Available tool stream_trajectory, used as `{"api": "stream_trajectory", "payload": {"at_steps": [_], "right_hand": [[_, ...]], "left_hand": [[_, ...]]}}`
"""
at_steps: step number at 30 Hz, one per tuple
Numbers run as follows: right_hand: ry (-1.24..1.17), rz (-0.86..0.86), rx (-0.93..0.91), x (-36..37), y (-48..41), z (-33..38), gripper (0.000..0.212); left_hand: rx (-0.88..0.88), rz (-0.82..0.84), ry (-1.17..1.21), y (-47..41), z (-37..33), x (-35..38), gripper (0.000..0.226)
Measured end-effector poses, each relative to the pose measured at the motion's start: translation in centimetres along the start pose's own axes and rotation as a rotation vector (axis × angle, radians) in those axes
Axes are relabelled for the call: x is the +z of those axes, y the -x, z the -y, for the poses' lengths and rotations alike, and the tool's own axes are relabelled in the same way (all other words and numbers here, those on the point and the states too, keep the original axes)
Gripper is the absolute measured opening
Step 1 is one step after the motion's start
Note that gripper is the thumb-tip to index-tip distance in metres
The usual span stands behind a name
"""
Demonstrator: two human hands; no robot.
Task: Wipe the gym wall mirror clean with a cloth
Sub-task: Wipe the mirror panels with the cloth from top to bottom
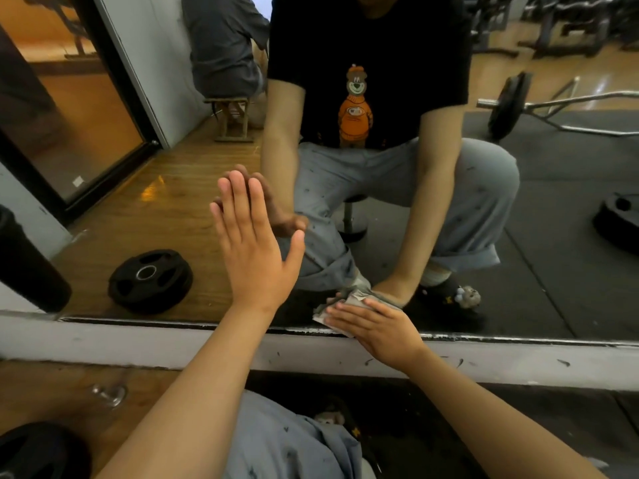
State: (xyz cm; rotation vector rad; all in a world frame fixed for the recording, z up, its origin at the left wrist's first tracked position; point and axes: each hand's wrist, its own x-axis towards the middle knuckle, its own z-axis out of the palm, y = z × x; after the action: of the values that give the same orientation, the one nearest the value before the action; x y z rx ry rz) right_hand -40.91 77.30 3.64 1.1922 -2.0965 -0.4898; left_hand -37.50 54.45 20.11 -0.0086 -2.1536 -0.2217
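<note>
Below, right hand [377, 331] (flat) on cloth [322, 314].

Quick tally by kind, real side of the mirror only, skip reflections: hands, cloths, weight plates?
hands: 2 (left hand flat on the glass, right hand pressing the cloth)
cloth: 1
weight plate: 1, at the bottom left, partly cut off by the frame
Total: 4

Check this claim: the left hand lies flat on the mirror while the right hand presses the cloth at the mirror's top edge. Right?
Wrong edge. The head view shows the right hand pressing the cloth at the bottom of the mirror; the left hand lies flat on it.
</note>
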Motion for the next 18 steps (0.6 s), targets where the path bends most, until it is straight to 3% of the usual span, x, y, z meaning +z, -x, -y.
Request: {"api": "stream_trajectory", "payload": {"at_steps": [5,11,14,18], "right_hand": [[-0.052,-0.093,0.099,-3.7,-1.5,-2.8,0.061],[-0.031,-0.400,0.483,-10.7,-5.4,-9.8,0.054],[-0.016,-0.448,0.607,-12.2,-6.0,-12.0,0.052],[-0.004,-0.450,0.619,-9.7,-5.1,-10.2,0.057]], "left_hand": [[-0.036,-0.016,0.107,0.1,-1.3,-1.0,0.082],[0.136,0.024,0.092,0.1,-2.7,-1.4,0.081],[0.200,0.045,0.099,0.3,-3.8,-0.9,0.087],[0.276,0.089,0.086,0.8,-4.8,0.6,0.083]]}}
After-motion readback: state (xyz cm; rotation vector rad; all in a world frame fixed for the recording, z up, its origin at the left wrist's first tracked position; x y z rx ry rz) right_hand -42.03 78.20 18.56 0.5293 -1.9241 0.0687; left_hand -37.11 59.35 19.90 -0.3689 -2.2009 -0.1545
